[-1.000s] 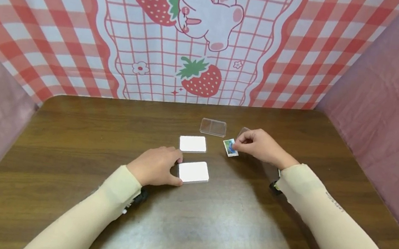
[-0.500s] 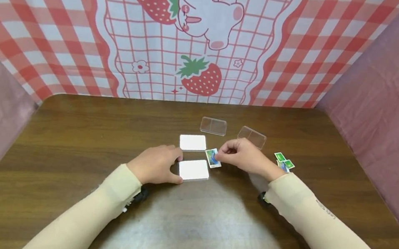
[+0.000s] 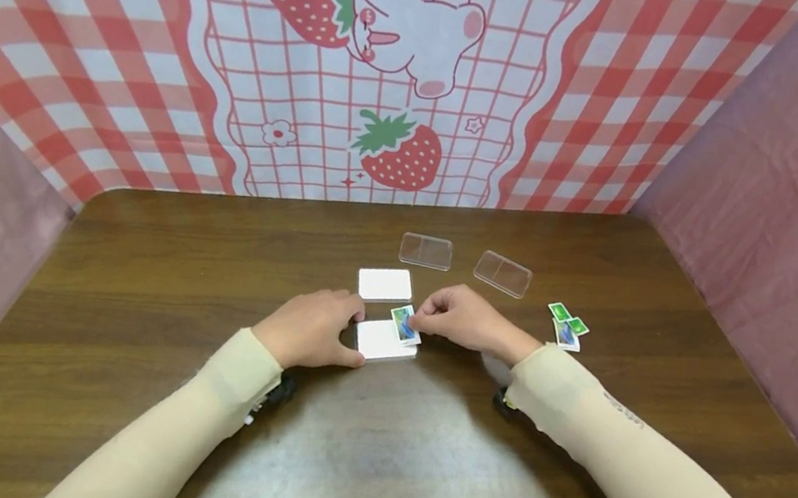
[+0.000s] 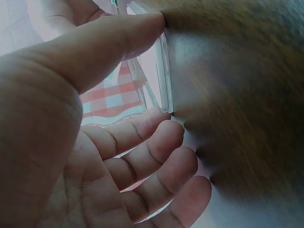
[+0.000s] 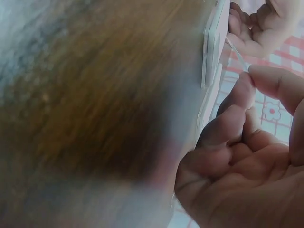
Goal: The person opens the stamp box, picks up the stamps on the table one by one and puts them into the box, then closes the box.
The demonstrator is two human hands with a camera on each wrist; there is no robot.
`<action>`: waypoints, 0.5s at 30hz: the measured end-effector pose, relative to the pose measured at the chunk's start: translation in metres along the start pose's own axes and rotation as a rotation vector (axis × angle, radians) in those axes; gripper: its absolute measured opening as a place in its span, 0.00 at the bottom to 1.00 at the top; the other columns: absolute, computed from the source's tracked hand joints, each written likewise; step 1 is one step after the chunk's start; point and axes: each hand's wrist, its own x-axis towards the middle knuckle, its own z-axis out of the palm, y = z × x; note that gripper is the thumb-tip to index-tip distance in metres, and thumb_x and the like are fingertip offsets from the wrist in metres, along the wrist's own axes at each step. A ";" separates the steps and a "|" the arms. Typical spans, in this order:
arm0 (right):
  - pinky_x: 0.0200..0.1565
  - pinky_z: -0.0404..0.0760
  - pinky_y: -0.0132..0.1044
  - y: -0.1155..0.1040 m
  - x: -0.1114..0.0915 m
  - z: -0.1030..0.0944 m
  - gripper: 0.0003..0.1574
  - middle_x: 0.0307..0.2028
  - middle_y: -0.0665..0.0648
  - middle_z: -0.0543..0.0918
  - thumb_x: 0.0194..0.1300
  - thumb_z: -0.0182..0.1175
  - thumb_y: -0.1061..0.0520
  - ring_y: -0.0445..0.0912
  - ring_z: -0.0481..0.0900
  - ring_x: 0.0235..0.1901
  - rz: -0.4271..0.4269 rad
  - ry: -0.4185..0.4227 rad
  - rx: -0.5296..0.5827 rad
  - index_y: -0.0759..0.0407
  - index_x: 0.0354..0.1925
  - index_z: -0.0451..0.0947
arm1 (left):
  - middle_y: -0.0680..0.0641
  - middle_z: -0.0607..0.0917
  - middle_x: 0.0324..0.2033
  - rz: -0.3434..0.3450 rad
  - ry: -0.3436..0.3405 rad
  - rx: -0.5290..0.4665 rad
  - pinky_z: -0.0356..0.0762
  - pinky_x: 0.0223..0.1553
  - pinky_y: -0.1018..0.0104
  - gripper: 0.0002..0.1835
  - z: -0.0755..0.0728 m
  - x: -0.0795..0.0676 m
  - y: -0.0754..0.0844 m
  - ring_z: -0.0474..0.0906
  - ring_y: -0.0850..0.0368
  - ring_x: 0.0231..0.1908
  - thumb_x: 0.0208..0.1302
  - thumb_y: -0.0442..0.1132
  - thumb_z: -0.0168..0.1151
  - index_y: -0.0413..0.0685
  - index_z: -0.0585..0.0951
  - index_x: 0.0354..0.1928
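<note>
Reaching over the right end of a white rectangular block in a clear case (image 3: 373, 342) is a small white-bordered card with a green and blue picture (image 3: 403, 324), pinched between the thumb and index finger of the right hand (image 3: 465, 318). The card is tilted; whether its lower edge touches the white top is hard to tell, since the right wrist view shows it almost edge-on.

The left hand (image 3: 308, 330) holds the left end of the same block, thumb at the near corner and index fingertip at the far one, the other fingers loosely bent.

Just beyond lies a second white rectangular block (image 3: 385, 284). Farther back, two flat transparent rectangular plastic pieces (image 3: 426, 251) sit side by side, apart. To the right, two small green rectangular cards (image 3: 576, 326) partly overlap a white-bordered blue card (image 3: 567, 337).

All of these are on a brown wood-grain desk (image 3: 371, 464), backed by a red-and-white checked cloth with strawberries (image 3: 193, 87). Cream sleeves (image 3: 148, 426) cover both forearms.
</note>
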 end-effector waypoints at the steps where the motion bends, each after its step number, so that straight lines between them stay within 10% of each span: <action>1: 0.31 0.66 0.37 0.000 0.000 0.001 0.16 0.22 0.47 0.75 0.69 0.67 0.50 0.41 0.63 0.23 0.006 0.005 -0.006 0.57 0.28 0.82 | 0.52 0.81 0.38 0.000 0.000 0.000 0.76 0.37 0.57 0.28 0.000 0.000 0.000 0.74 0.57 0.33 0.56 0.58 0.77 0.48 0.80 0.49; 15: 0.31 0.69 0.36 -0.002 0.003 0.007 0.21 0.19 0.45 0.72 0.67 0.70 0.45 0.39 0.66 0.23 0.047 0.007 -0.173 0.51 0.21 0.77 | 0.52 0.81 0.38 -0.003 0.004 -0.001 0.76 0.38 0.57 0.28 0.000 0.000 0.000 0.74 0.57 0.34 0.56 0.58 0.77 0.48 0.80 0.49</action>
